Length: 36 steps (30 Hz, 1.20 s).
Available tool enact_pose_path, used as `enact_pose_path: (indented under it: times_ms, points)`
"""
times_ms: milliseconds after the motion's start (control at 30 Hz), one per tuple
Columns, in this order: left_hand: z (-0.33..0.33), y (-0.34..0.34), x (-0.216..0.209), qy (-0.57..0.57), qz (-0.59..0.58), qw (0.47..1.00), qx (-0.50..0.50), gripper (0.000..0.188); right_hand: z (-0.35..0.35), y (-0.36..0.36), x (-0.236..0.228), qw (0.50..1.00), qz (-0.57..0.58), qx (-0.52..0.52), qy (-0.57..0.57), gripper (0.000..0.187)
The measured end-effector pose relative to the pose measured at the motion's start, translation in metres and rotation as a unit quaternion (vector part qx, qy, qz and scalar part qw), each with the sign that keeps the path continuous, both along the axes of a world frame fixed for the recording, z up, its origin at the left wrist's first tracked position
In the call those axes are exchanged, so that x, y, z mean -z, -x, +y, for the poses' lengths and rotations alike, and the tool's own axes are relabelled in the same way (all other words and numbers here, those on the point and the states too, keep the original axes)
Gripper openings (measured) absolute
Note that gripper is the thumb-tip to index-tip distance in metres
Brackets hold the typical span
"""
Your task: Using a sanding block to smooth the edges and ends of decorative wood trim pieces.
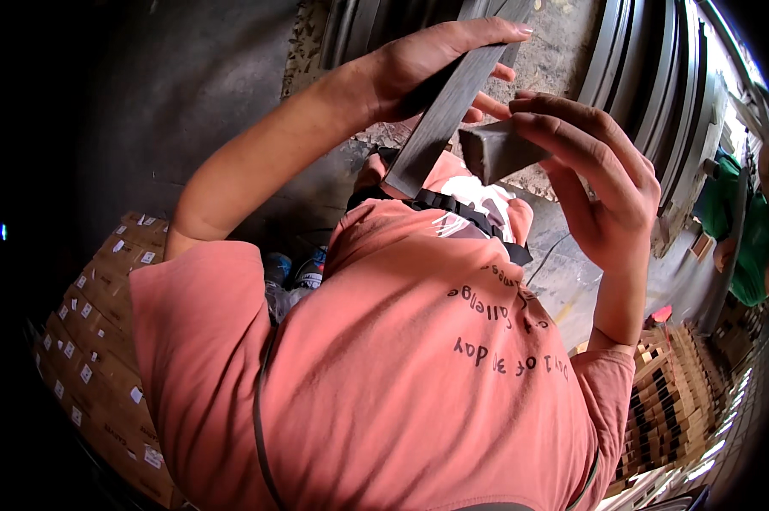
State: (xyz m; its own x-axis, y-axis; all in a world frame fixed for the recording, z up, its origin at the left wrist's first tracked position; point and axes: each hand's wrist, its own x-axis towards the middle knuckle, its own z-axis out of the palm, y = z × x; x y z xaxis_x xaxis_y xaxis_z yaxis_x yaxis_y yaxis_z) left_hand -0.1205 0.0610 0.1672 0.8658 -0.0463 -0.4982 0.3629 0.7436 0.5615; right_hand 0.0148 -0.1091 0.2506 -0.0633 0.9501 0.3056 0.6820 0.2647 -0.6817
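Observation:
A long, straight grey bar (pixel 448 115) with a fine streaked surface slants up from near my waist to the top edge. My left hand (pixel 418 64) is closed round it, thumb laid along the upper side and fingers curling beneath. Just right of the bar, my right hand (pixel 601 166) pinches a small grey block (pixel 504 149) with flat faces and sharp corners. The fingers lie over the block's top and part of it is hidden by them. Bar and block are close together; whether they touch I cannot tell.
Several long dark profiles (pixel 648 94) lie at the upper right, beside a worn, speckled surface (pixel 563 51). Labelled cardboard boxes (pixel 103 341) are stacked at the lower left. Stacked brown pieces (pixel 670 400) stand at the lower right. A person in green (pixel 746 226) is at the far right.

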Motion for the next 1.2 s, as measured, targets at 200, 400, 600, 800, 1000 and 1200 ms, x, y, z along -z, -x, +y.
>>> enact_pose_path:
  times_ms: [200, 400, 600, 800, 1000, 1200]
  points:
    - [-0.001, 0.001, -0.002, 0.033, 0.034, 0.999, 0.023, 0.088, -0.002, 0.006, -0.003, 0.999, 0.027, -0.004, 0.047, 0.039]
    - [-0.003, 0.001, -0.002, -0.036, 0.02, 0.999, -0.019, 0.074, -0.004, 0.004, -0.005, 0.999, 0.041, 0.008, 0.033, 0.039]
    - [0.001, 0.0, -0.002, 0.025, 0.038, 0.999, 0.023, 0.086, -0.009, 0.007, 0.001, 0.998, 0.018, 0.029, 0.061, 0.04]
    - [-0.003, -0.002, 0.012, 0.0, -0.015, 1.0, -0.008, 0.083, -0.009, 0.012, 0.004, 1.0, 0.028, 0.002, -0.006, 0.04]
    - [0.001, -0.004, 0.005, 0.007, -0.022, 1.0, 0.003, 0.071, -0.011, 0.005, 0.014, 0.998, 0.02, 0.051, 0.021, 0.039]
    - [0.003, -0.003, 0.007, 0.159, 0.088, 0.983, 0.031, 0.081, -0.011, 0.019, 0.016, 0.999, 0.026, 0.015, -0.04, 0.036]
